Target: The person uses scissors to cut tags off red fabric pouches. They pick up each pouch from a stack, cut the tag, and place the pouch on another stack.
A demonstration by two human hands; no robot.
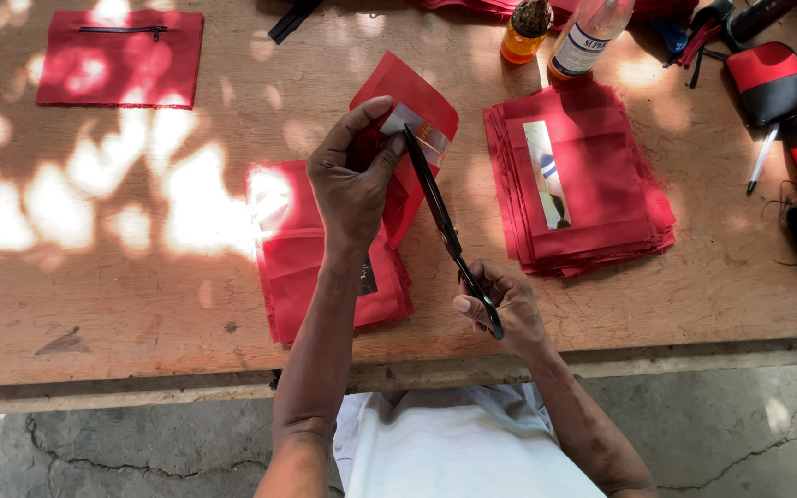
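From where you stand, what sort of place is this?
Probably a small outdoor sewing workshop: stacks of red fabric pieces on a worn wooden table, scissors in the right hand, dappled sunlight.

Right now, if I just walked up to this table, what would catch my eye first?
Probably the left hand at the middle of the wooden table, holding up a red fabric piece with a clear window, while the right hand works long black scissors into it. To the right lies a neat stack of red pieces; another pile sits beneath the left forearm.
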